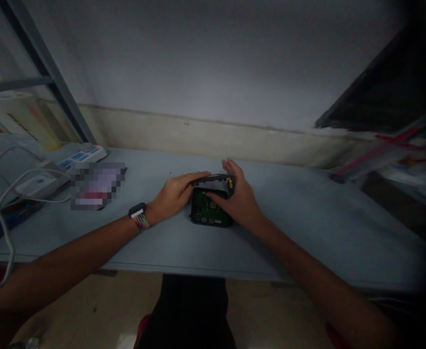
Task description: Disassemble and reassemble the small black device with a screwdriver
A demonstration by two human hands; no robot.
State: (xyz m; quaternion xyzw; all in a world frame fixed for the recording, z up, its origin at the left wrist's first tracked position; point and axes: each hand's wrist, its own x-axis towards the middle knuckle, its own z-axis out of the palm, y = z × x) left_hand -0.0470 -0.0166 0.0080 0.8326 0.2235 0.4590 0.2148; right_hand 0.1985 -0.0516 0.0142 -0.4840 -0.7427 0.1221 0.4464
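A small black case with a green circuit board (pixel 211 213) in it lies flat on the table, its open side up. Over its far edge a black cover (pixel 213 179) stands tilted, its inner side towards me. My left hand (pixel 171 196) holds the cover's left end, with the fingers along the top edge and the thumb hidden. My right hand (pixel 244 201) is at the cover's right end, fingers behind it, thumb stretched across the board. Beside those fingers, a yellow connector (pixel 230 183) shows at the cover's right end.
On the left of the table (pixel 155 252) are a blurred-out phone-like slab (pixel 100 184), a white power strip (pixel 82 157) and a white cable (pixel 4 223). A metal frame post (pixel 62 102) and a yellowish container (pixel 34 118) stand behind. Blurred pink-edged items (pixel 380 152) lie at right.
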